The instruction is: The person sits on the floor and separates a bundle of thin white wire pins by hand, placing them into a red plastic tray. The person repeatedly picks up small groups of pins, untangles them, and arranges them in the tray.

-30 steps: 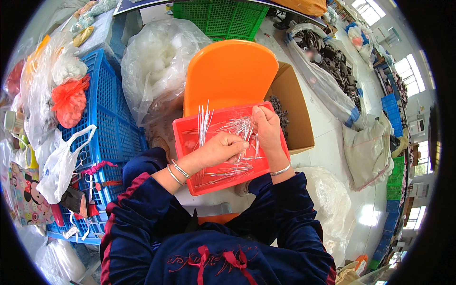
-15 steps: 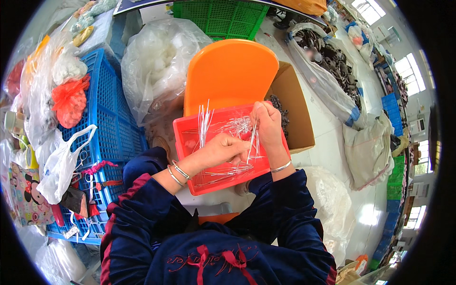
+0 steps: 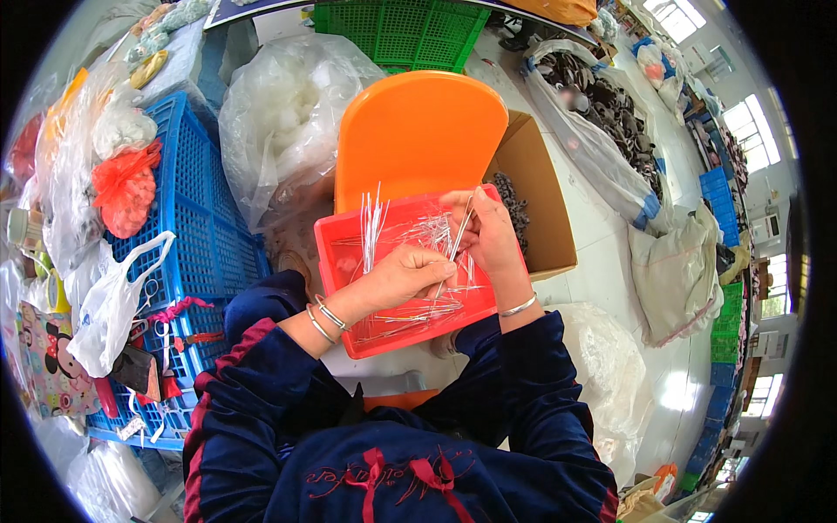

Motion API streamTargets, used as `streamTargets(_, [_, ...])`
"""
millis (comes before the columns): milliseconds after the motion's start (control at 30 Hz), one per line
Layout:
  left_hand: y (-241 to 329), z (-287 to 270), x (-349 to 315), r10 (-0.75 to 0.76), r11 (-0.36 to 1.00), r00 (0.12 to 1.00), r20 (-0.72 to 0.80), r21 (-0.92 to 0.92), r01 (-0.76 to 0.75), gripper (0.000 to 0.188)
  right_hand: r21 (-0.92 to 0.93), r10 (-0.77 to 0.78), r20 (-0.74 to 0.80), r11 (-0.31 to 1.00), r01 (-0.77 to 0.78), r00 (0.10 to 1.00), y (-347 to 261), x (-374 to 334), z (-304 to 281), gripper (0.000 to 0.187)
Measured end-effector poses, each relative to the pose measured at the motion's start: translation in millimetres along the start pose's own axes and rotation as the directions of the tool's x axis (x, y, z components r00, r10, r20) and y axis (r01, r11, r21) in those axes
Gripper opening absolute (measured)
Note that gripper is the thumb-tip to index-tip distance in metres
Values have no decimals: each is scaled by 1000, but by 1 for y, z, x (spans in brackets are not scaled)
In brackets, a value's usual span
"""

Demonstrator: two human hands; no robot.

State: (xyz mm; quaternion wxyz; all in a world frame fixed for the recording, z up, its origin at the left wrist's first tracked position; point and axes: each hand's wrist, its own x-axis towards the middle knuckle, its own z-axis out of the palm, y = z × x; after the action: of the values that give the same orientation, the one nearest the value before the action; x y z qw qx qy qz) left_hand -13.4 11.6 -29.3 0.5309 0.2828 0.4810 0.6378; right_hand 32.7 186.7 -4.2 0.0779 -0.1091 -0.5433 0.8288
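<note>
- Right hand changed most since the earlier frame: fingers, curled half a second ago, now spread toward the left over the tray; left hand nearly unmoved.
- Left hand: thumb and forefinger pinched together on the lower part of a few silvery wires — these slant up and right to the right hand.
- Right hand state: fingers parted, upper end of the wires against them; cannot tell whether they are gripped there.
- Held wires sit above the red plastic tray, right of its middle.
- Inside the tray: upright bundle of similar wires at the left, loose wires lying near the front edge, more beyond the hands.
- Wrists: two silver bangles on the left, one silver bangle on the right.
- Surroundings: orange chair back just behind the tray; cardboard box to the right; clear bag of white stuffing and blue plastic crate to the left.
</note>
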Motion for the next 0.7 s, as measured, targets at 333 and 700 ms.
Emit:
streamTargets(333, [6, 1, -3, 42, 996, 996, 74, 69, -47, 31, 162, -4, 169, 987, -24, 986, 8, 2, -13, 38])
streamTargets(700, [-2, 6, -1, 85, 977, 995, -46, 199, -74, 30, -83, 136, 71, 988, -130, 988, -6, -4, -13, 35])
